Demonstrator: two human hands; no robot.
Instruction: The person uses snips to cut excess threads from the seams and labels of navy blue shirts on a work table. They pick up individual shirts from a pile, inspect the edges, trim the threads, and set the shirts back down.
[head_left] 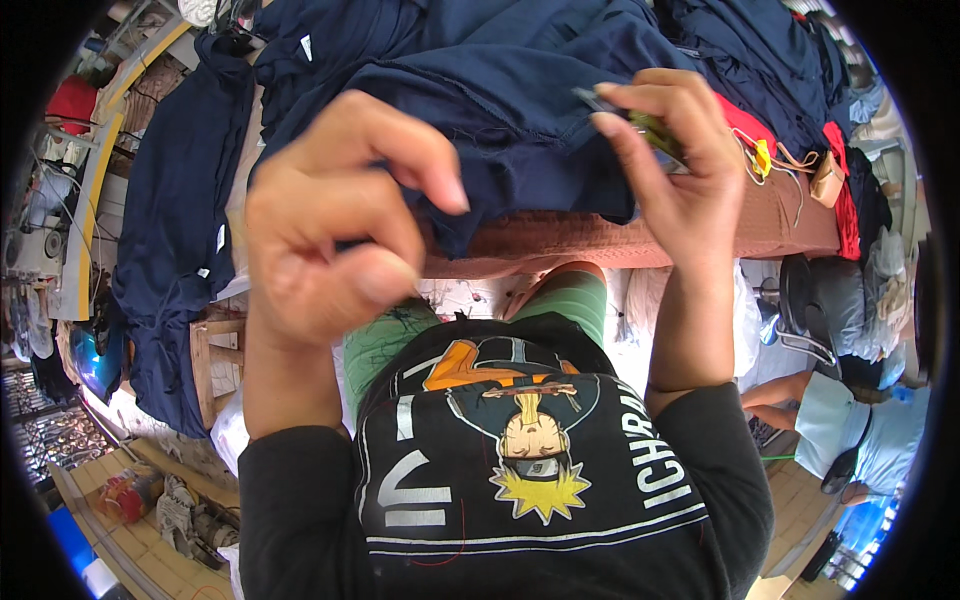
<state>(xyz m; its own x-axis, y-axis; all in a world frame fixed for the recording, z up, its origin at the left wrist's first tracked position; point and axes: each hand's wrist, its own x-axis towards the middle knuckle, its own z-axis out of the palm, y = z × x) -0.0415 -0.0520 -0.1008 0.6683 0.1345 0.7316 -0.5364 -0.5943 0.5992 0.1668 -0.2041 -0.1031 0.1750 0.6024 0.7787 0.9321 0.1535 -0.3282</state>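
My left hand [330, 215] is raised close to the camera, slightly blurred. Its fingers are bent, a gap lies between index finger and thumb, and nothing shows in them. Higher and to the right, my right hand [700, 150] is closed around a pair of small thread snips [652, 132]. A yellow-green body shows inside the palm, and a thin blade tip pokes out past thumb and forefinger. Behind both hands, navy blue cloth [480, 110] with a stitched seam lies heaped over the table. Loose threads cling to it.
The cloth rests on a brown-covered table [540, 238] in front of my knees. More navy garments [180, 190] hang at the left. Red cloth, cords and a small tan block [827, 180] sit at the table's right end. Another person [835, 425] is at the lower right.
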